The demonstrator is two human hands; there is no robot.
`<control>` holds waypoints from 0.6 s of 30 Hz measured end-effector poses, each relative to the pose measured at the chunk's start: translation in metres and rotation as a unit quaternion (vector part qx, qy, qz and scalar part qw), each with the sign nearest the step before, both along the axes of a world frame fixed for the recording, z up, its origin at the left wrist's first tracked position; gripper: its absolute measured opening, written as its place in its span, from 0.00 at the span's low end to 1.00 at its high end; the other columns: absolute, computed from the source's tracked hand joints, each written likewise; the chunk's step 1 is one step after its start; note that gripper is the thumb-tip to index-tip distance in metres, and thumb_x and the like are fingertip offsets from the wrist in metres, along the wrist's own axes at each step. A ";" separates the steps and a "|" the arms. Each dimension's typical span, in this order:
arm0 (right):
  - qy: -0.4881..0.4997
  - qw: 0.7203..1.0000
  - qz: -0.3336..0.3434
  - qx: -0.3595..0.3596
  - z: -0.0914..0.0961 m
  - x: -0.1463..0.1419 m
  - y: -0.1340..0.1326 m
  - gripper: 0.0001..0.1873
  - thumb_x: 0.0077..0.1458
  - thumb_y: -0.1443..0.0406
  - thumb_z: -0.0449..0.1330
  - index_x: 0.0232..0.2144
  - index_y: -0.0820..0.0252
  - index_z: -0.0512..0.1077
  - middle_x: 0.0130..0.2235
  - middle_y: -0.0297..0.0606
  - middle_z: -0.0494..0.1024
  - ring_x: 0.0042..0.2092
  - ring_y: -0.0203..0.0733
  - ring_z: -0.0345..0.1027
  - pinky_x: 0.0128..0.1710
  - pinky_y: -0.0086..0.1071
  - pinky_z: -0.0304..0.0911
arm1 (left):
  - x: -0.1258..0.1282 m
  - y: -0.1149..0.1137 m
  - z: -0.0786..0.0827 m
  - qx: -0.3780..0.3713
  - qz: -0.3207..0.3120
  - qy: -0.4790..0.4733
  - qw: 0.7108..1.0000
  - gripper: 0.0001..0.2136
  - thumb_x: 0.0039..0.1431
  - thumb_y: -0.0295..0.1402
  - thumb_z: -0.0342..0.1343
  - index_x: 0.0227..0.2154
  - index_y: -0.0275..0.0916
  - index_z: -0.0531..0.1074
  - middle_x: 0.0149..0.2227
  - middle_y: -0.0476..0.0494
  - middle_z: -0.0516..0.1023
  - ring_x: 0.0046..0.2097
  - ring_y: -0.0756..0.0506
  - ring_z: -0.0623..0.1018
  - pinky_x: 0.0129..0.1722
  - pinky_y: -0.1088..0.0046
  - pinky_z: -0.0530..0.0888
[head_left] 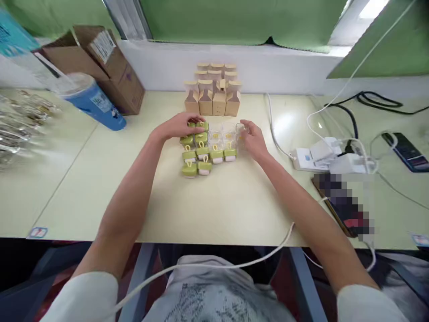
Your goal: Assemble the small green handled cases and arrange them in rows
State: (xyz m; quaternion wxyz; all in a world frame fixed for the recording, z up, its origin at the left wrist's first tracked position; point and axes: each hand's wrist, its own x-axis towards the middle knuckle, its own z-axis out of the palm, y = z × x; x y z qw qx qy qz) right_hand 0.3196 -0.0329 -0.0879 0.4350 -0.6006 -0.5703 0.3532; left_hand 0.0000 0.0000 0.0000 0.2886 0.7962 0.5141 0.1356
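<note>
Pale-yellow desk point(214, 210) is backed by a white wall point(284, 67) and green blinds point(234, 22). Small green-lidded, cream-looped containers point(189, 170) are grouped mid-desk beside clear plastic-looking cups point(228, 135), in front of open brown cardboard boxes point(219, 105). Upper-left containers are partly covered by the left hand point(182, 125), rightmost cup is touched by the right hand point(254, 139); fingers are bent, pinching cannot be told. Pieces are judged light, stiff, slightly slippery; best held by sides.

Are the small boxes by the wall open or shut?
Open, as far as shows: the boxes have raised flaps along their tops.
</note>
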 end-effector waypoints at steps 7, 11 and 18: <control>-0.049 0.998 -0.008 0.031 -0.009 0.003 -0.002 0.26 0.71 0.59 0.61 0.68 0.55 0.76 0.50 0.41 0.83 0.46 0.49 0.77 0.61 0.50 0.77 | 0.007 -0.001 -0.018 0.045 0.031 -0.081 0.995 0.24 0.72 0.57 0.63 0.53 0.41 0.87 0.60 0.33 0.89 0.60 0.33 0.86 0.64 0.55 0.80; -0.089 0.991 -0.041 0.090 0.003 0.000 -0.006 0.25 0.70 0.61 0.62 0.67 0.55 0.74 0.65 0.50 0.82 0.64 0.56 0.78 0.70 0.54 0.74 | 0.003 -0.003 -0.022 0.057 0.040 -0.084 0.994 0.30 0.78 0.64 0.52 0.48 0.41 0.85 0.57 0.33 0.89 0.57 0.34 0.84 0.60 0.54 0.79; -0.247 0.929 0.213 0.176 0.090 -0.049 -0.079 0.15 0.77 0.66 0.56 0.54 0.56 0.83 0.52 0.45 0.89 0.49 0.51 0.83 0.52 0.45 0.76 | -0.005 -0.005 -0.005 0.113 0.045 -0.092 0.988 0.24 0.78 0.59 0.55 0.44 0.45 0.84 0.54 0.37 0.89 0.55 0.35 0.83 0.61 0.52 0.79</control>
